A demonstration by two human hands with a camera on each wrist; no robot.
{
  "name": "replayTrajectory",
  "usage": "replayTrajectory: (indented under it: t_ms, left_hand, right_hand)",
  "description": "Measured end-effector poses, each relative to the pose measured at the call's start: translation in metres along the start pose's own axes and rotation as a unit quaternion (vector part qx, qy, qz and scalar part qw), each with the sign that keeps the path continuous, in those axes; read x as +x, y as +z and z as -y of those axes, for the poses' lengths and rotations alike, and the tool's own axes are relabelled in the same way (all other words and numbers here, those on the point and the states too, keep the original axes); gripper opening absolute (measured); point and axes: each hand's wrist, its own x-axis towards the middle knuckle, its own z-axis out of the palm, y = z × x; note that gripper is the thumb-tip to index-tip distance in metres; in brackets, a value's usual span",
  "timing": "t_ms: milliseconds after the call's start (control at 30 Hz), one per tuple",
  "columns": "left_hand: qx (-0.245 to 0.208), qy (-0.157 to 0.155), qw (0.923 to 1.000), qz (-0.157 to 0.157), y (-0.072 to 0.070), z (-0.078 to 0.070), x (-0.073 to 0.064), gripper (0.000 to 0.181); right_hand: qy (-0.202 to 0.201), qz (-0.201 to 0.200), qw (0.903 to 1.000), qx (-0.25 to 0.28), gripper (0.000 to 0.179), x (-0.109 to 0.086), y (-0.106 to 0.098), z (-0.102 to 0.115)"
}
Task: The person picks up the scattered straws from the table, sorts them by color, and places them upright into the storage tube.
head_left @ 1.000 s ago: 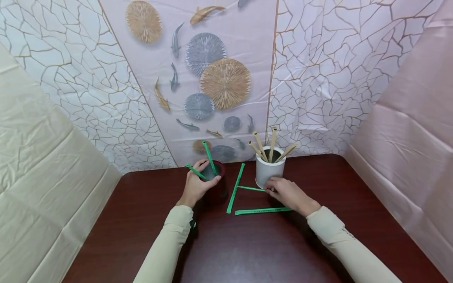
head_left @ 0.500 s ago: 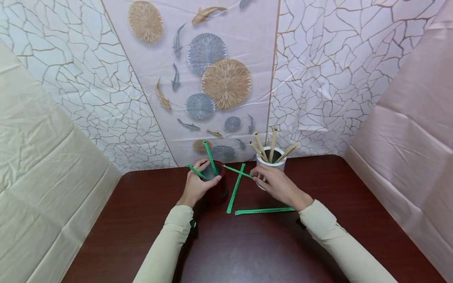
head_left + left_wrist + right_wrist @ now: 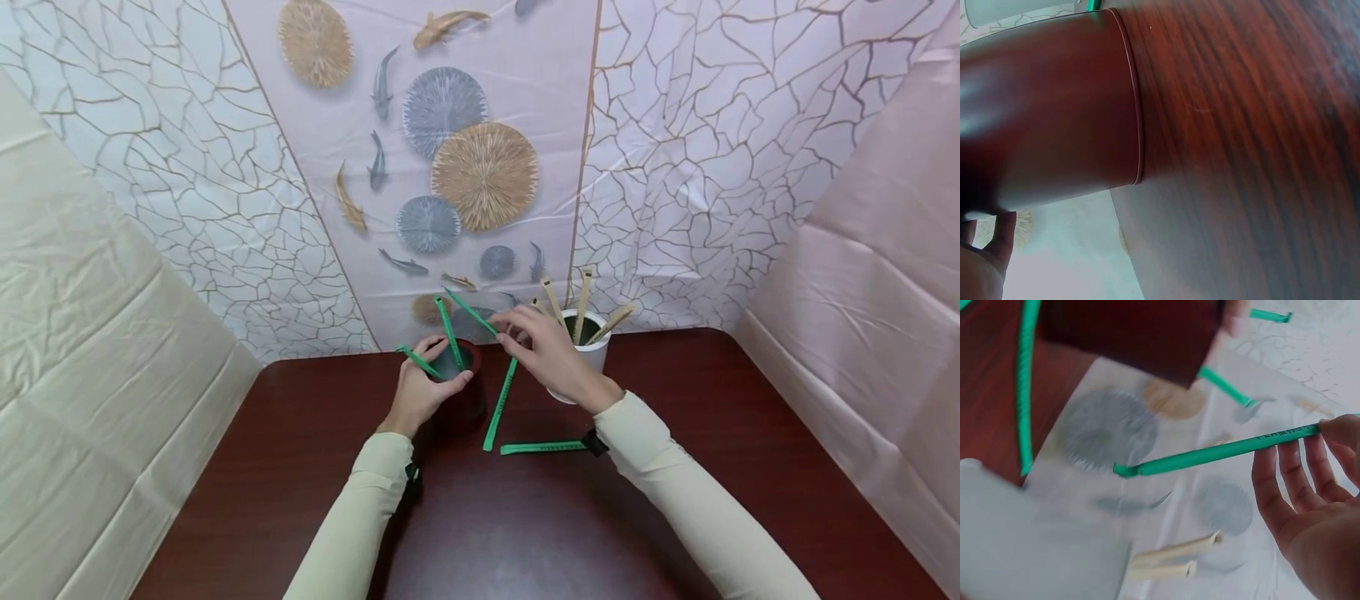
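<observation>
My left hand (image 3: 418,390) grips the rim of a dark red cup (image 3: 467,400) standing on the table. Two green stick packets lean inside it, one steep (image 3: 447,329) and one slanting left (image 3: 420,362). Above and right of the cup, my right hand (image 3: 551,354) pinches another slim green stick packet (image 3: 1222,452) with black print near one end. Its free end points up and left, apart from the cup. Two more lie on the table: an upright-lying stick packet (image 3: 501,406) beside the cup, and a crosswise one (image 3: 543,447) partly hidden by my right wrist.
Behind my right hand stands a white cup (image 3: 592,358) with several tan sticks (image 3: 582,304). The dark wooden table (image 3: 480,533) ends against a patterned cloth backdrop (image 3: 480,250), with plain cloth at both sides.
My right hand has lifted the green stick packet off the table and carried it up and left toward the dark red cup. The left hand stays on the cup.
</observation>
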Motion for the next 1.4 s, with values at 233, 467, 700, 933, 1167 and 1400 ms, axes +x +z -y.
replayTrajectory:
  t_ms: [233,467,700,933,1167,1400]
  left_hand:
    - [0.001,-0.002,1.0,-0.003,-0.001,0.0,0.001,0.072]
    - [-0.002,-0.009,1.0,0.0,-0.001,-0.001,0.002,0.072]
    - [-0.009,-0.007,0.9999,0.006,-0.001,-0.003,0.003,0.071]
    - [-0.013,0.007,0.9999,0.002,0.0,-0.001,0.002,0.066]
    - [-0.03,0.014,0.9994,0.0,0.001,0.0,0.0,0.055]
    - [-0.025,0.02,0.9995,0.002,0.0,0.001,0.001,0.052]
  right_hand:
    - [0.019,-0.038,0.9966,0.071,0.026,0.034,0.001,0.022]
    - [0.004,-0.072,0.9871,0.143,0.019,0.058,0.009,0.034]
    - [0.046,0.014,0.9963,0.071,0.015,0.065,0.036,0.024]
    - [0.142,0.145,0.9784,-0.037,0.007,0.061,0.06,0.01]
    - [0.187,0.183,0.9628,-0.068,0.013,0.063,0.074,0.006]
    - [0.178,0.164,0.968,-0.066,0.014,0.064,0.071,0.003]
